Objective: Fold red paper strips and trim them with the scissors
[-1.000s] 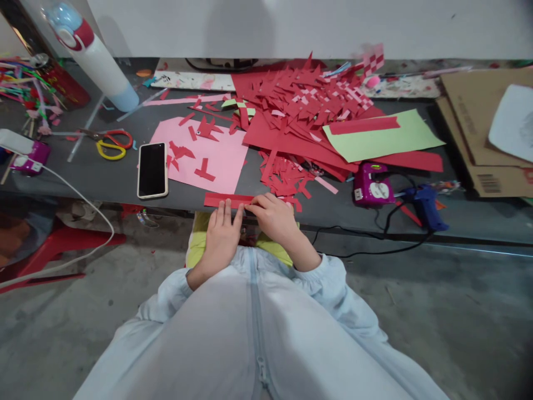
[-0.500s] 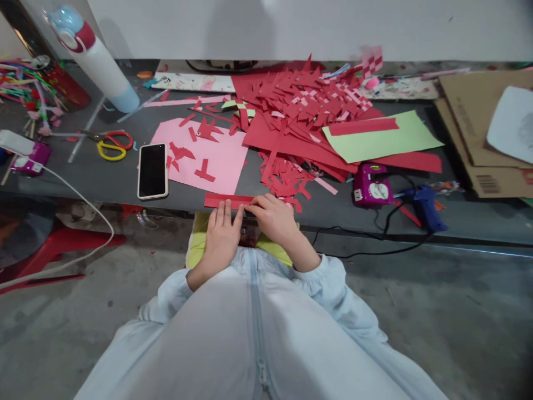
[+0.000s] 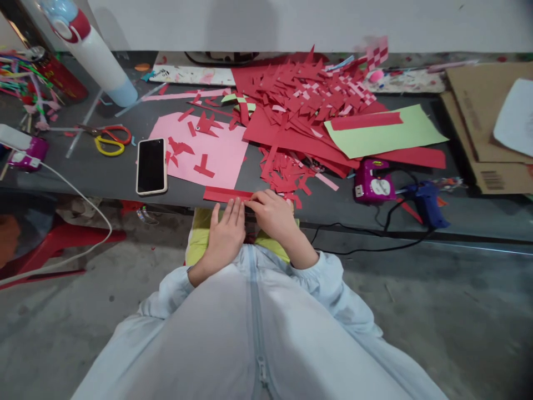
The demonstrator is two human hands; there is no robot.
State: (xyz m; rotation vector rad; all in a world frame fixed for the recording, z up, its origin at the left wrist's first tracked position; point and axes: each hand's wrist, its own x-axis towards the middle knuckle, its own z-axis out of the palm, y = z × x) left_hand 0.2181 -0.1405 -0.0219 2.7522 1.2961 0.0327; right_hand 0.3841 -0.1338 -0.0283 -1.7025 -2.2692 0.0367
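A folded-looking red paper strip (image 3: 219, 194) lies along the table's front edge. My left hand (image 3: 226, 230) rests on its lower edge, fingers stretched out and the thumb spread to the left. Beside it, my right hand (image 3: 275, 215) has its thumb and index finger pinched at the strip's right part, which the hand partly covers. Behind the strip is a pink paper sheet (image 3: 227, 161) bearing red cut pieces and a red paper fish (image 3: 205, 125). Small red paper scraps (image 3: 287, 173) lie just beyond my right hand.
A phone (image 3: 151, 166), scissors (image 3: 111, 140) and a tall bottle (image 3: 100, 64) stand or lie to the left. Red woven paper pieces (image 3: 308, 94) are heaped at the back. On the right are a green sheet (image 3: 387, 139), a blue glue gun (image 3: 428, 204) with its cord, and cardboard (image 3: 487, 122).
My left hand has slid right along the strip, its fingers now close to my right hand and its thumb spread away. My right hand stays pinched at nearly the same spot.
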